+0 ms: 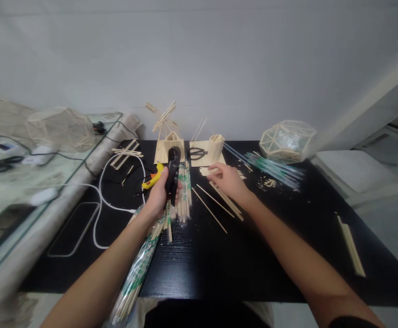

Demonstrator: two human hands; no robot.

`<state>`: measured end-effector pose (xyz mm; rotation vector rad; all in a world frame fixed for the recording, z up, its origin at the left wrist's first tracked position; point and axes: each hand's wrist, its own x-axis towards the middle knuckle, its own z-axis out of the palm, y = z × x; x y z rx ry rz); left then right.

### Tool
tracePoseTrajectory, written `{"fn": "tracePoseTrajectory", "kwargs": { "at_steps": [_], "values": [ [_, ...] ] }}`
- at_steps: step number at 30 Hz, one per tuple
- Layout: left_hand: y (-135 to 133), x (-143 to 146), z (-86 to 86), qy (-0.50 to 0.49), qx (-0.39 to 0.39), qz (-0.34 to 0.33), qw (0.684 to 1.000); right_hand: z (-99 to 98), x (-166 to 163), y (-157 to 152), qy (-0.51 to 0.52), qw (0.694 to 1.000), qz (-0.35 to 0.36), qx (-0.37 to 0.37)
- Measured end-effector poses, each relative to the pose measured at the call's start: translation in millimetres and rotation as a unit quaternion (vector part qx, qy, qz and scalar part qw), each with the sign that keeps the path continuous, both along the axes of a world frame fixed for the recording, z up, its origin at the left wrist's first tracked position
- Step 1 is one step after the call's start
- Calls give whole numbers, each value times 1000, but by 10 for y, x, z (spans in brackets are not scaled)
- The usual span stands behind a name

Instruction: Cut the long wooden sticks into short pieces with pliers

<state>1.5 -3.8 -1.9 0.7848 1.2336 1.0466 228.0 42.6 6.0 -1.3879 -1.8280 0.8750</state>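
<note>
My left hand (160, 193) is closed around a black cutter tool (172, 173), held upright over a heap of wooden sticks (183, 193) on the black table (240, 259). My right hand (228, 180) reaches over loose sticks (219, 198), its fingers curled at a small stick piece (213, 171); I cannot make out whether it grips that piece. A plastic bag of sticks (135, 273) lies under my left forearm. A yellow glue gun (154, 177) rests just left of my left hand.
Small stick houses (168, 148) and black scissors (196, 153) stand at the back. A geodesic stick dome (288, 141) sits back right beside green-tipped sticks (270, 166). A white cable (99, 205) loops on the left beside a glass surface (31, 182). Flat sticks (351, 246) lie at right.
</note>
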Motion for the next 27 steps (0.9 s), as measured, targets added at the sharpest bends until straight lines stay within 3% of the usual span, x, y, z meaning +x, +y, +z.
{"fn": "tracePoseTrajectory", "kwargs": {
  "at_steps": [8, 16, 22, 25, 27],
  "values": [
    [51, -34, -111, 45, 39, -3, 998, -304, -82, 67, -78, 996, 19, 26],
    [27, -18, -60, 100, 66, -9, 993, -96, -59, 0, -161, 985, 51, 27],
    [41, -33, -115, 131, 99, -6, 986, -82, -261, -248, -196, 968, 152, -31],
    [37, -71, -120, 215, 125, 3, 969, -122, -327, -352, -267, 951, 151, -26],
    [12, -89, -90, 303, 162, 3, 939, -128, -350, -400, -303, 943, 138, -26]
  ]
}}
